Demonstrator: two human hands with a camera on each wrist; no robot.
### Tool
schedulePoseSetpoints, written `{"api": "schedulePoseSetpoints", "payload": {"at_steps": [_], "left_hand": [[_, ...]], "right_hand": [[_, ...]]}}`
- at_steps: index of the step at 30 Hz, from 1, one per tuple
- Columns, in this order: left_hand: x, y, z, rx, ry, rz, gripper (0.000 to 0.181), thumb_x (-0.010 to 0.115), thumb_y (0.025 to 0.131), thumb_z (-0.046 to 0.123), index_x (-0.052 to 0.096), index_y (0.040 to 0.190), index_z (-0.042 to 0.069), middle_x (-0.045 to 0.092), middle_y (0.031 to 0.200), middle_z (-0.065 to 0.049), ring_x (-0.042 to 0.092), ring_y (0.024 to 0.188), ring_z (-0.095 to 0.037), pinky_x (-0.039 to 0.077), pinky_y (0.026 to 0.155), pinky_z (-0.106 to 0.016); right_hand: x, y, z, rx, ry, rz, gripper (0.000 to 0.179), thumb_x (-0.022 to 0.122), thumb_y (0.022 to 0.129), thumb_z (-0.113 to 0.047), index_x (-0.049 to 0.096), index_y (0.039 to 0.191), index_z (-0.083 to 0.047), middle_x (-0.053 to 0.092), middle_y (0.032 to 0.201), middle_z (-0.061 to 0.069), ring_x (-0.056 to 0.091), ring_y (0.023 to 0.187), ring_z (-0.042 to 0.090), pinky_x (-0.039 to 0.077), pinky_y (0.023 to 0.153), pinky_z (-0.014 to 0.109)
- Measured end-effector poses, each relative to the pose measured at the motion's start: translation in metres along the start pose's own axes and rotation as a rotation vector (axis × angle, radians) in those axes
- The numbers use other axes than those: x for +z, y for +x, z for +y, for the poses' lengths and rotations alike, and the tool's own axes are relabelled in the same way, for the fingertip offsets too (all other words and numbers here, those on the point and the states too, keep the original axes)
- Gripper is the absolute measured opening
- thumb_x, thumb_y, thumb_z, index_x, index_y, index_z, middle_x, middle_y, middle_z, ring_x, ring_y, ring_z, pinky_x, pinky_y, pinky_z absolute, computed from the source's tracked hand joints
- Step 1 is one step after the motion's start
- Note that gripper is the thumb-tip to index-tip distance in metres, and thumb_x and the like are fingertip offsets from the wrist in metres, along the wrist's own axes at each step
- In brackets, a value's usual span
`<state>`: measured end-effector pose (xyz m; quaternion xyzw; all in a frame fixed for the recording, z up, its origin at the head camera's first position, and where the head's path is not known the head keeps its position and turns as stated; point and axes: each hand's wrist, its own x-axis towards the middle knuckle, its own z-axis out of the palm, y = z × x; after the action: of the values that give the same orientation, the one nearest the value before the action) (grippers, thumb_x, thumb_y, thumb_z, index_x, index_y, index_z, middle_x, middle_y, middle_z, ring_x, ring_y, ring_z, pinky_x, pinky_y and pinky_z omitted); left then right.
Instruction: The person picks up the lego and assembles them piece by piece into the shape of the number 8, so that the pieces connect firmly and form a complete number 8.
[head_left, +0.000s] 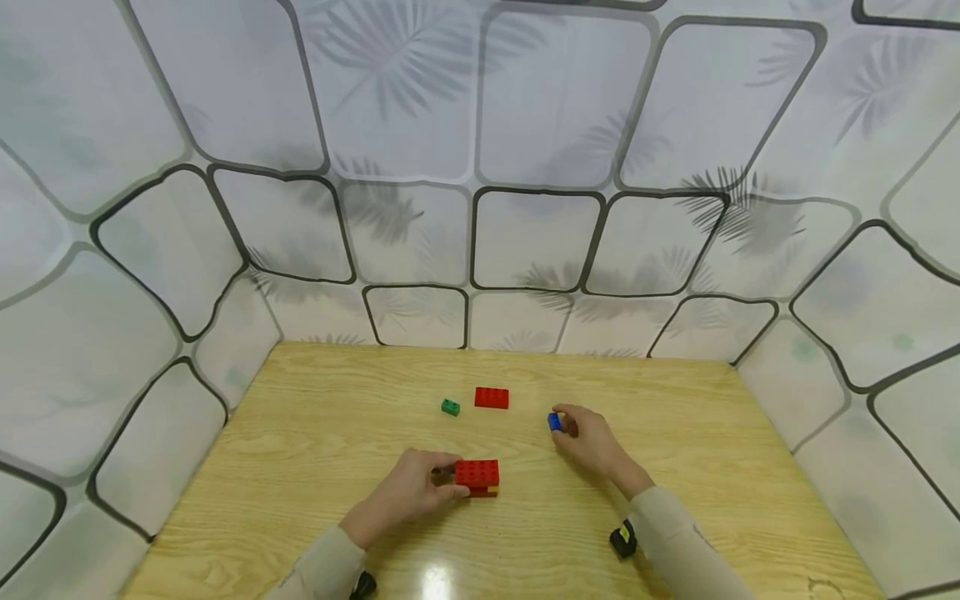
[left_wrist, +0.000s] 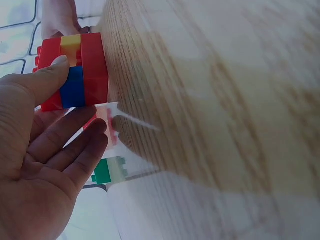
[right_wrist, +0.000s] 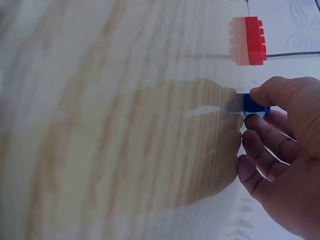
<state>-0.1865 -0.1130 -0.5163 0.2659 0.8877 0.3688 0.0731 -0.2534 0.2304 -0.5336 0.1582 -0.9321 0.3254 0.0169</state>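
My left hand [head_left: 411, 487] grips a small stack of toy building bricks [head_left: 477, 473] between thumb and fingers, close over the table. In the left wrist view the stack shows a red brick [left_wrist: 95, 70] on each outer side, with a yellow brick [left_wrist: 71, 49] and a blue brick [left_wrist: 73, 89] sandwiched between them. Further right, my right hand [head_left: 592, 437] pinches a small blue brick [head_left: 554, 422] between thumb and index finger at the tabletop. The other fingers are bent below it in the right wrist view.
Behind the stack, a loose red brick [head_left: 492, 397] and a small green brick [head_left: 450, 407] lie studs up on the wooden table [head_left: 315, 400]. Patterned fabric walls [head_left: 412, 233] enclose the table at the back and both sides.
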Motion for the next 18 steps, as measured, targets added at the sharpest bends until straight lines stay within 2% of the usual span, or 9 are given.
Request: {"api": "schedulePoseSetpoints", "payload": {"at_steps": [8, 13, 18], "left_hand": [[0.0001, -0.0002, 0.0019, 0.009, -0.006, -0.004, 0.054, 0.08, 0.095, 0.036, 0.071, 0.133, -0.001, 0.076, 0.126, -0.016, 0.063, 0.091, -0.009, 0.051, 0.073, -0.021], [0.0014, -0.0011, 0.0029, 0.021, -0.015, -0.01, 0.047, 0.079, 0.096, 0.033, 0.072, 0.131, 0.002, 0.078, 0.115, -0.007, 0.068, 0.095, -0.009, 0.056, 0.077, -0.023], [0.0016, -0.0013, 0.0035, 0.037, -0.024, -0.006, 0.04, 0.078, 0.097, 0.032, 0.073, 0.127, 0.006, 0.077, 0.109, -0.001, 0.065, 0.092, -0.007, 0.056, 0.078, -0.025]], "right_hand": [[0.0001, -0.0008, -0.0019, 0.017, 0.0, -0.016, 0.039, 0.075, 0.093, -0.005, 0.066, 0.13, 0.003, 0.069, 0.092, 0.004, 0.057, 0.08, 0.012, 0.05, 0.072, 0.027], [0.0012, -0.0011, -0.0029, 0.041, 0.006, -0.018, 0.036, 0.076, 0.093, -0.006, 0.067, 0.128, 0.002, 0.07, 0.094, 0.003, 0.059, 0.083, 0.012, 0.052, 0.074, 0.027], [0.0026, -0.0046, -0.0067, 0.045, 0.028, 0.008, 0.033, 0.079, 0.09, -0.007, 0.069, 0.121, 0.001, 0.071, 0.1, 0.006, 0.061, 0.087, 0.015, 0.053, 0.075, 0.028]]}}
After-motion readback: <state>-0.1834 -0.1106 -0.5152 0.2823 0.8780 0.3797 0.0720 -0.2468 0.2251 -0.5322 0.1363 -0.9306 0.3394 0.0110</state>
